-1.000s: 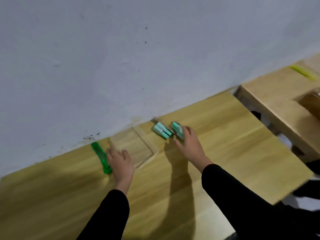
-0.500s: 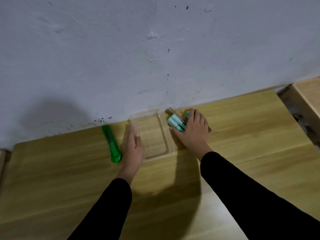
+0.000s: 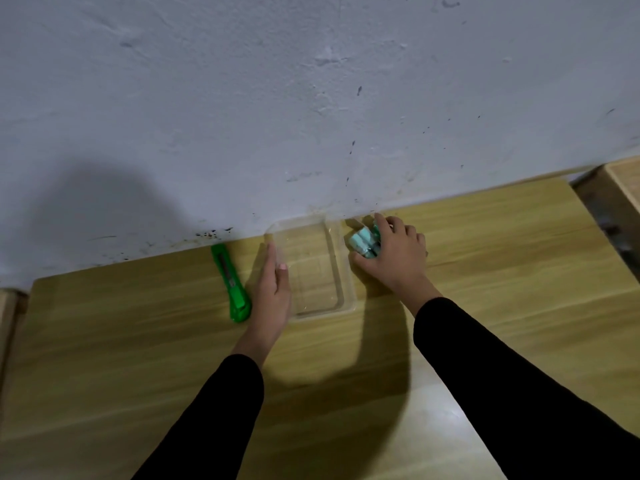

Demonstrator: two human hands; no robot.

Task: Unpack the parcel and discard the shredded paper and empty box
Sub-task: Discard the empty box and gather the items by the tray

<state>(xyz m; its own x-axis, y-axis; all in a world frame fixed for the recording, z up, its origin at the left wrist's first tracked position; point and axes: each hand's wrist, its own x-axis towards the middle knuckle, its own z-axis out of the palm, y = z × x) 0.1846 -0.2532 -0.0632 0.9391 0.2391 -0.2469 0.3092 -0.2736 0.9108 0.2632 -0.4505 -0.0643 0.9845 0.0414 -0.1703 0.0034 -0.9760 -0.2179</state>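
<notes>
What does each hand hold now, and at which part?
The right hand grips the green rolls, fingers curled over their right side. The left hand holds nothing; its straight fingers rest along the left rim of the clear tray.

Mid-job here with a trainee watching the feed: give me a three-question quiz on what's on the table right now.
1. Fill the gap: the left hand lies along the clear tray on its ___ side, as the head camera sees it.
2. Whose grip is on the teal cylinders? A. left hand B. right hand C. neither
3. True or false: the green utility knife lies inside the tray.
Key: 1 left; 2 B; 3 false, it lies on the table, left of the left hand.
</notes>
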